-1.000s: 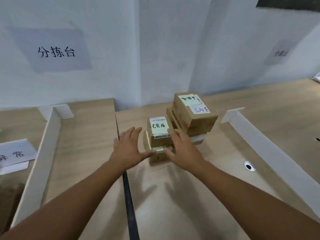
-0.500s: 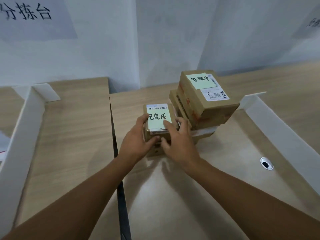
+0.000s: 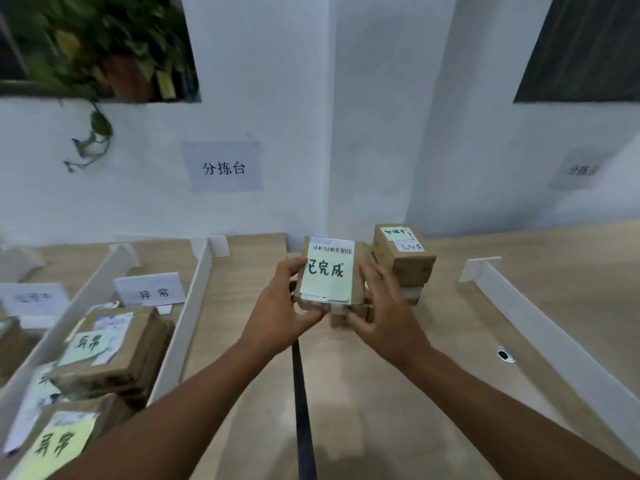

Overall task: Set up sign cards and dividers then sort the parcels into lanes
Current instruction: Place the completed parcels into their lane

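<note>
A small cardboard parcel (image 3: 329, 271) with a green note and a barcode label is raised off the table, tilted toward me. My left hand (image 3: 280, 306) grips its left edge and my right hand (image 3: 384, 306) grips its right edge. Just behind it, a stack of parcels (image 3: 403, 261) stays on the table. White dividers (image 3: 187, 313) (image 3: 540, 327) mark lanes. A white sign card (image 3: 149, 289) stands in the left lane behind parcels with green notes (image 3: 107, 344).
More parcels (image 3: 59, 441) lie at the lower left, with another sign card (image 3: 33, 299) in the far-left lane. A dark seam (image 3: 301, 393) runs between two tabletops. A cable hole (image 3: 505, 355) is at the right. The wall stands close behind.
Both hands closed on the small parcel and lifted it off its stack toward me. The camera tilted up and left, bringing the left lanes into view.
</note>
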Available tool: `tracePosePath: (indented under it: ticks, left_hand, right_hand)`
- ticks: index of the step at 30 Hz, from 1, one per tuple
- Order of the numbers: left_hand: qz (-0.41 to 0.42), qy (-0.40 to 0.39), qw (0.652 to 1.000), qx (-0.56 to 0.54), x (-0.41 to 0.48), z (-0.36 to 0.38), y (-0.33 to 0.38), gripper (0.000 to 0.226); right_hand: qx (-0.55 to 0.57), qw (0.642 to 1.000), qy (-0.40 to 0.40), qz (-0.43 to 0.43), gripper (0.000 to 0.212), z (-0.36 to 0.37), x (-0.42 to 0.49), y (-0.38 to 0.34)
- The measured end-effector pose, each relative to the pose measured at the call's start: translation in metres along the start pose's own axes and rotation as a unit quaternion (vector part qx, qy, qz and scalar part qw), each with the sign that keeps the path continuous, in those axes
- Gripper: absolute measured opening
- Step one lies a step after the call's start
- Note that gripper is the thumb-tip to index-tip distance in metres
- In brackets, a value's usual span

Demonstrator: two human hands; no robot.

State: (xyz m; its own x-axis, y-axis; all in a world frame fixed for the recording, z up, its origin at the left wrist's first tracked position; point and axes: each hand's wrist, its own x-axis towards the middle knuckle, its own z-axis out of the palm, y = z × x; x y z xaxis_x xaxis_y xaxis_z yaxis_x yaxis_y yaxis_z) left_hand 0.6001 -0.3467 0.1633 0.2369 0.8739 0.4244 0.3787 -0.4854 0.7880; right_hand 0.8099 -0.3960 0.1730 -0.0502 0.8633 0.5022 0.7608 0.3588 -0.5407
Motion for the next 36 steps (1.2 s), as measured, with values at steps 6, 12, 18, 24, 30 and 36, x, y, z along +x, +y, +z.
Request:
tracePosePath:
  ticks: [6,12,18,24,30,36]
  left_hand:
    - [0.022,0.049,0.998,0.031,-0.104,-0.099,0.060,0.085]
    - [0.005,0.083,0.994,0.074,-0.175,-0.194,0.077,0.088]
    - [-0.035,0.163,0.983,0.079,-0.255,-0.306,0.058,0.086]
    - [-0.090,0.239,0.958,0.133,-0.361,-0.472,0.028,0.088]
    - [-0.145,0.326,0.918,0.173,-0.494,-0.662,-0.003,0.088]
    - [-0.172,0.377,0.883,0.220,-0.593,-0.818,-0.019,0.087]
  right_hand:
    - [0.026,0.993,-0.016,-0.113,0.088,-0.018,-0.050,-0.113]
    - [0.089,0.983,-0.068,-0.147,0.083,0.008,-0.070,-0.205]
    - [0.114,0.965,-0.134,-0.192,0.085,0.078,-0.071,-0.316]
    - [0.154,0.928,-0.206,-0.270,0.092,0.203,-0.076,-0.480]
    - [0.200,0.878,-0.251,-0.354,0.097,0.342,-0.102,-0.683]
    - [0.242,0.837,-0.273,-0.407,0.095,0.446,-0.127,-0.859]
